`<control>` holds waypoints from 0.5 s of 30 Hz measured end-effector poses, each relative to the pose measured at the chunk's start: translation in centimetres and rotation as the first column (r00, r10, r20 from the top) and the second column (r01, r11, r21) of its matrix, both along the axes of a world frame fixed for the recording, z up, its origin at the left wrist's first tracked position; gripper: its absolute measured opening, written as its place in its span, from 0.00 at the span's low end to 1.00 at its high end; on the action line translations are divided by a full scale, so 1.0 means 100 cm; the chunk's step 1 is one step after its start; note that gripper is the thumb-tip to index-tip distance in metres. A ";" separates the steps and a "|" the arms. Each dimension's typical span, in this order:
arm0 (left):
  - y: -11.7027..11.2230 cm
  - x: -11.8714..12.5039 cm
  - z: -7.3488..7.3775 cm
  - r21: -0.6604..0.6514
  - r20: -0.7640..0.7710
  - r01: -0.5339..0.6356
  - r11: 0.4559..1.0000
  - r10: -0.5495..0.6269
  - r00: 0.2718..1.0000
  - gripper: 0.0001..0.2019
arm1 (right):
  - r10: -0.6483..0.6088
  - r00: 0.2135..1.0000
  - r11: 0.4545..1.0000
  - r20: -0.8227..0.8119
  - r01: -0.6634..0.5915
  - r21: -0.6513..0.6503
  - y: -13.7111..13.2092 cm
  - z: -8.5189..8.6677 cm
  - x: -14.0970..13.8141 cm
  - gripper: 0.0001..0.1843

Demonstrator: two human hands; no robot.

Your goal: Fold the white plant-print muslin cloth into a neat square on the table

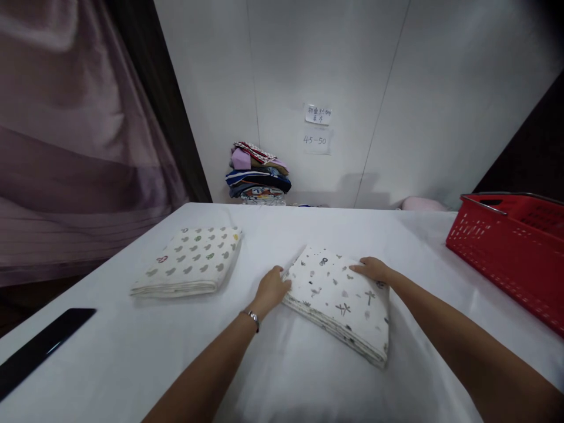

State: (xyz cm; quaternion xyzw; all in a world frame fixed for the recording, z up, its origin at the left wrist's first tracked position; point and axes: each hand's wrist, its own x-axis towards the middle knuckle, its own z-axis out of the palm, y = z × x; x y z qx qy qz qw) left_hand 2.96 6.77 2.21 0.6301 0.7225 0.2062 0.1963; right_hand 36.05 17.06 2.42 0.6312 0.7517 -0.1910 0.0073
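Note:
A folded white cloth (337, 294) with small dark prints, among them palm trees, lies at a slant on the table before me. My left hand (272, 289) is closed on its left corner, the fingertips partly hidden behind the fabric edge. At the cloth's upper right edge, my right hand (373, 270) grips with a finger on top; the rest of that grip is partly out of sight. To the left lies a second folded white cloth (194, 258), printed with grey mushroom-like shapes and a few coloured ones, touched by neither hand.
The white-covered table (145, 352) carries a flat black object (44, 346) at left and a red plastic basket (506, 252) at right. Beyond its far edge, a pile of folded fabrics (259, 173) stands against the wall. A pink curtain (79, 147) hangs at left.

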 end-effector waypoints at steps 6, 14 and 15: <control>0.072 -0.016 0.009 0.067 0.083 0.060 0.996 -0.065 0.994 0.19 | -0.092 0.994 0.996 -0.065 0.093 0.005 -0.043 -0.007 0.004 0.36; 0.064 -0.020 -0.015 0.063 0.345 -0.156 0.986 0.125 0.930 0.22 | 0.007 1.000 0.979 -0.004 -0.006 0.203 -0.072 -0.001 0.003 0.29; 0.058 -0.021 -0.015 0.060 0.377 -0.195 0.979 0.159 0.913 0.22 | 0.075 0.997 0.957 -0.025 -0.065 0.283 -0.075 0.001 -0.003 0.27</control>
